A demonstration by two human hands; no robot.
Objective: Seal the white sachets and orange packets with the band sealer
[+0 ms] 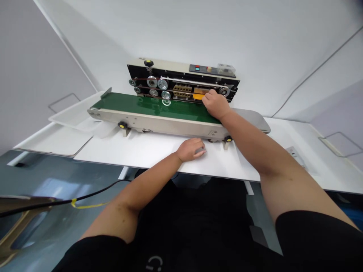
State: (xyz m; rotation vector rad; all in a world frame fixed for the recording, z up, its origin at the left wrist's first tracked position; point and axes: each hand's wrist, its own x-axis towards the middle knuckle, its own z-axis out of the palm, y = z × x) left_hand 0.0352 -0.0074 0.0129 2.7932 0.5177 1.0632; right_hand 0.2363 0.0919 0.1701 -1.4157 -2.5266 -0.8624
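A band sealing machine [181,81] with a green conveyor belt [147,105] stands on a white table [159,151]. My right hand [216,104] reaches over the belt's right end, fingers curled closed next to an orange piece [198,96] at the machine's feed slot; what it holds is hidden. My left hand [191,148] rests on the table in front of the conveyor, fingers curled over a small grey thing I cannot make out.
A clear plastic tray [73,113] sits at the conveyor's left end. A grey metal plate [255,119] sticks out at the right end. A black cable with yellow tape [85,198] runs at lower left. A grey wire [312,71] crosses the wall.
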